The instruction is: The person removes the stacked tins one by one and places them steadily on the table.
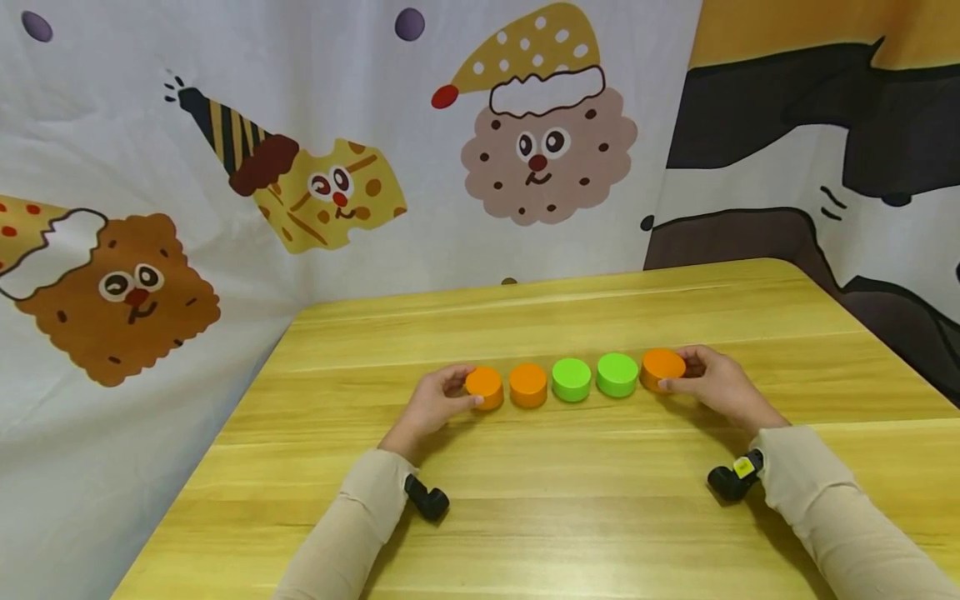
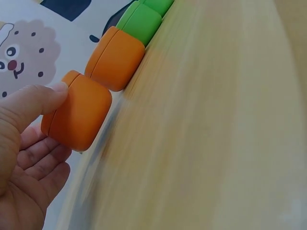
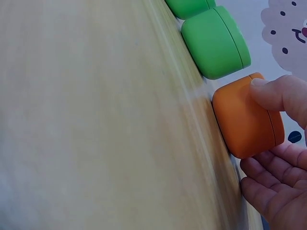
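Several small round lidded pots stand in a row across the table. At the row's left end, my left hand (image 1: pixel 433 407) grips an orange pot (image 1: pixel 484 389), thumb on the near side and fingers behind. A second orange pot (image 1: pixel 528 386) stands just to its right. Two green pots follow, a left one (image 1: pixel 572 380) and a right one (image 1: pixel 617 375). Another orange pot (image 1: pixel 663 370) ends the row, held by my right hand (image 1: pixel 718 385) between thumb and fingers. A lid seam shows on this right-end orange pot (image 3: pixel 247 117) in the right wrist view.
The wood-grain table (image 1: pixel 570 517) extends in front of and behind the row. A cartoon-printed cloth (image 1: pixel 360 75) hangs along its back and left side. Black wrist cameras (image 1: pixel 429 498) jut out from both beige sleeves (image 1: pixel 813 475) over the table.
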A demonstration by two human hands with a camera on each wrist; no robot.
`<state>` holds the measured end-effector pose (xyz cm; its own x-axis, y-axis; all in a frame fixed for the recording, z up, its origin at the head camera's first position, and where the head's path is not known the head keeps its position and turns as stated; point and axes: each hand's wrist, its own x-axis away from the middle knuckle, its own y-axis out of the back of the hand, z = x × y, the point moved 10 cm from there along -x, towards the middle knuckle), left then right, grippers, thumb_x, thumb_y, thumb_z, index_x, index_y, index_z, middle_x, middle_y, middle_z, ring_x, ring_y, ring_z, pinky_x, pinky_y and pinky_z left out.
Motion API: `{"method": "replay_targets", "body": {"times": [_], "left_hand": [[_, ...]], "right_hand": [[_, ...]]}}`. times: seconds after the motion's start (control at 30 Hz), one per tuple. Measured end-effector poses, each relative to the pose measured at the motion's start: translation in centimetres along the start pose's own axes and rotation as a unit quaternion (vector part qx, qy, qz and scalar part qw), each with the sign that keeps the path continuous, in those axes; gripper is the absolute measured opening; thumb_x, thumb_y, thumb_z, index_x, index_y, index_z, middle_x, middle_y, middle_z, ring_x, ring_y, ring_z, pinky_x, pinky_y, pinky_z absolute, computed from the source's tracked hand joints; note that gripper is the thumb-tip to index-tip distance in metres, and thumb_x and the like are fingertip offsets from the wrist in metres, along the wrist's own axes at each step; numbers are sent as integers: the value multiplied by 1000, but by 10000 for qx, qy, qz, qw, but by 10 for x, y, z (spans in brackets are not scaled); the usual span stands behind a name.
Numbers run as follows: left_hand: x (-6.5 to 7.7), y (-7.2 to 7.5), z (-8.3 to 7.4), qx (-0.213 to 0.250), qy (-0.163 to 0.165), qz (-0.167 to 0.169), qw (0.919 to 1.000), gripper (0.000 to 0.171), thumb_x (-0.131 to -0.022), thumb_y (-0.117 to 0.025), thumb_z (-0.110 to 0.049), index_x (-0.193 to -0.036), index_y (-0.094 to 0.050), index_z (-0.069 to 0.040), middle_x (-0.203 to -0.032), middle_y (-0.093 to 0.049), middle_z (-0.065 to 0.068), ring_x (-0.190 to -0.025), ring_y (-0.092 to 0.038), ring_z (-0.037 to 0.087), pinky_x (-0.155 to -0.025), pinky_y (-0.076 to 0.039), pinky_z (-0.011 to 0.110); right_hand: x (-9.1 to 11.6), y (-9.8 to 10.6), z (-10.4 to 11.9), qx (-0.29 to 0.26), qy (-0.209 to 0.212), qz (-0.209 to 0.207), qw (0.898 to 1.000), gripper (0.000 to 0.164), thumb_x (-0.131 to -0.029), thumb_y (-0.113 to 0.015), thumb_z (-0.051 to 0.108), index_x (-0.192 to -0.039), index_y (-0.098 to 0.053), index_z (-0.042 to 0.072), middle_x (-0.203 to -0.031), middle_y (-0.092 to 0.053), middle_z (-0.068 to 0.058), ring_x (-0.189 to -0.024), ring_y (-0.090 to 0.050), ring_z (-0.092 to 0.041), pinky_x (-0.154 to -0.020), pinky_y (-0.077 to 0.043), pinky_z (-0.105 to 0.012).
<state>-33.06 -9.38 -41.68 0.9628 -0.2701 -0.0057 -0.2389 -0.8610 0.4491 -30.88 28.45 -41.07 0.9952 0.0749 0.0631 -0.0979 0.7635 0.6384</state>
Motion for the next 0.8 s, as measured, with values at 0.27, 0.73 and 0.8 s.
{"method": "replay_targets", "body": {"times": [0.27,0.73,0.8], "left_hand": [[1,-3,0,48,42,49,10000,51,-79,-74,-11,-126,-56,-7,-122,-60,7,-114,-55,22,-101,-43,38],[2,-2,1,118,-15,124,9999,55,-79,-73,-12,-130,-53,-7,-128,-55,12,-119,-50,29,-103,-39,43],[4,-1,-1,23,-33,160,9999,58,-80,-73,-14,-133,-49,-9,-136,-49,12,-125,-45,30,-105,-37,44]], "right_hand": [[0,-2,-1,-12,-30,6,10000,77,-78,-71,45,-128,-42,-6,-119,-51,-24,-103,-51,-33,-77,-46,-26],[1,-2,2,-137,19,37,9999,82,-79,-71,43,-134,-37,-6,-125,-48,-27,-108,-49,-36,-84,-48,-35],[2,-2,3,-226,35,100,9997,90,-79,-71,42,-140,-28,-6,-130,-43,-29,-113,-45,-40,-90,-46,-45]]}}
